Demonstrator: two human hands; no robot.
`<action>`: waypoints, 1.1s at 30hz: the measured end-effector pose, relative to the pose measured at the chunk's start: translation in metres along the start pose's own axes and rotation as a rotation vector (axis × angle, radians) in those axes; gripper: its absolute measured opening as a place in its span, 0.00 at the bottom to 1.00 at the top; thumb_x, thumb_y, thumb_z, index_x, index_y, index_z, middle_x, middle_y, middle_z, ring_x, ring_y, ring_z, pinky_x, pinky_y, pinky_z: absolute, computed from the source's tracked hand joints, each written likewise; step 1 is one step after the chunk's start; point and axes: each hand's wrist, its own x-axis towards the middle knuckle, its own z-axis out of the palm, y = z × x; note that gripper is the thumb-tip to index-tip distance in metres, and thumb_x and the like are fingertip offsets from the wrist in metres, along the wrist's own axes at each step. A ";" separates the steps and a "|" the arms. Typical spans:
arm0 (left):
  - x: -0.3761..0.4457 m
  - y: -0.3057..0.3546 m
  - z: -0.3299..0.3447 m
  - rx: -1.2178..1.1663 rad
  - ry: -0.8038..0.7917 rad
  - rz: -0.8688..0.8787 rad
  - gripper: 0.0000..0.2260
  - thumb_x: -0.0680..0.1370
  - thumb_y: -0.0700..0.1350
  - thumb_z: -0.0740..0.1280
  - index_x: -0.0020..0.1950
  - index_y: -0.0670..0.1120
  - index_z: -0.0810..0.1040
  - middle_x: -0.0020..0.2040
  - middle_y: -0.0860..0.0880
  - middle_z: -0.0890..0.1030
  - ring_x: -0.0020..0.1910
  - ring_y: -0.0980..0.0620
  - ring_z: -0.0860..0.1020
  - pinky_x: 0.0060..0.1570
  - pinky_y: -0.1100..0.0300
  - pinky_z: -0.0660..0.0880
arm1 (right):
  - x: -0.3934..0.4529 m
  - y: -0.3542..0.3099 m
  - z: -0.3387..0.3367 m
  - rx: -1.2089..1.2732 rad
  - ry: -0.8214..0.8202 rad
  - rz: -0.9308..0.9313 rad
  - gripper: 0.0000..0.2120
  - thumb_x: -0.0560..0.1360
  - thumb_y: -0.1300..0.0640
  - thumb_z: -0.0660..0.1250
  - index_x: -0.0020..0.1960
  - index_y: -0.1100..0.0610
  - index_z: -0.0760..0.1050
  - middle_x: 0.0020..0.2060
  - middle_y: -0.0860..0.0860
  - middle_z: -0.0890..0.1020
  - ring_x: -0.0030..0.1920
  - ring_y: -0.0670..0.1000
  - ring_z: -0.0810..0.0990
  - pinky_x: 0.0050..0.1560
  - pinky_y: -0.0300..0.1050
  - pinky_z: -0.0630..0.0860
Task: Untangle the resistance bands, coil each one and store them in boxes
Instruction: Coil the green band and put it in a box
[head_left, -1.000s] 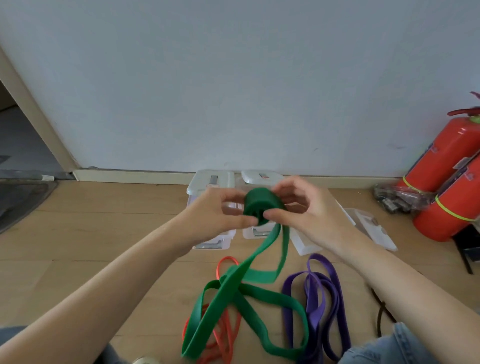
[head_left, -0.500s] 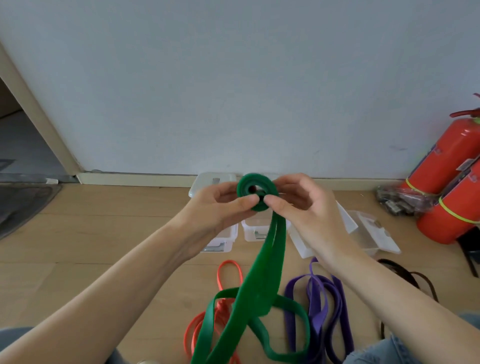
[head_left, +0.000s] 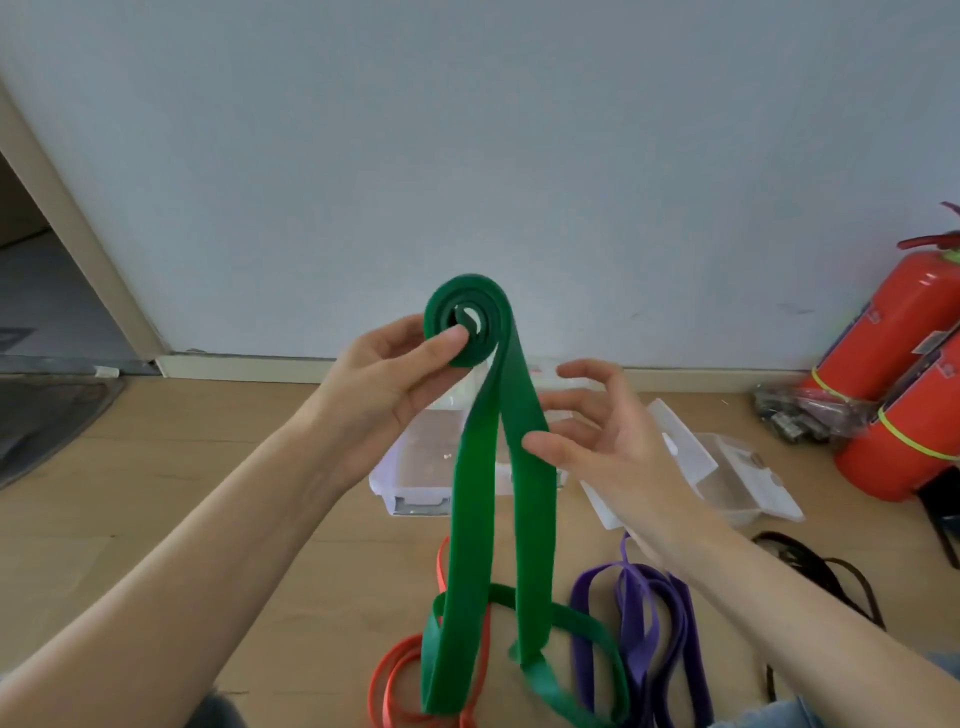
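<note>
My left hand (head_left: 395, 379) pinches the rolled end of the green band (head_left: 470, 545), thumb on the coil's face, held up in front of the wall. Two flat green strands hang from the coil down to the floor. My right hand (head_left: 597, 441) is beside the right strand, fingers spread and loosely bent, thumb tip touching the strand's edge. On the floor lie an orange band (head_left: 395, 670), a purple band (head_left: 644, 618) and a black band (head_left: 821, 571). Clear plastic boxes (head_left: 415, 483) stand behind the hanging strands.
More clear boxes and lids (head_left: 737, 478) lie to the right on the wooden floor. Two red fire extinguishers (head_left: 904, 395) lean at the far right beside a plastic bag of small items (head_left: 795, 415). A doorway and dark mat (head_left: 47, 415) are at the left.
Both hands rose with the green coil. My right hand let go of the coil and dropped beside the hanging strand. The strands now hang straighter.
</note>
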 end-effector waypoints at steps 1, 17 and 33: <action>0.001 0.002 0.000 -0.082 0.016 0.010 0.15 0.68 0.43 0.69 0.53 0.40 0.79 0.52 0.45 0.84 0.54 0.51 0.81 0.49 0.65 0.77 | 0.000 0.003 0.004 -0.016 -0.006 -0.019 0.27 0.62 0.56 0.77 0.56 0.47 0.68 0.48 0.46 0.83 0.46 0.47 0.83 0.45 0.38 0.77; -0.013 -0.028 0.027 0.049 -0.031 -0.167 0.19 0.69 0.42 0.70 0.60 0.41 0.76 0.58 0.45 0.81 0.56 0.52 0.80 0.56 0.62 0.76 | 0.007 -0.004 -0.001 -0.161 0.109 -0.108 0.12 0.68 0.60 0.74 0.40 0.56 0.70 0.37 0.48 0.83 0.42 0.46 0.83 0.42 0.37 0.77; -0.011 -0.007 0.014 0.228 -0.024 -0.055 0.19 0.63 0.46 0.74 0.51 0.41 0.79 0.54 0.43 0.81 0.46 0.51 0.83 0.42 0.64 0.78 | 0.001 -0.011 0.000 -0.018 -0.007 -0.051 0.20 0.64 0.54 0.73 0.53 0.52 0.71 0.47 0.49 0.82 0.47 0.49 0.82 0.46 0.39 0.78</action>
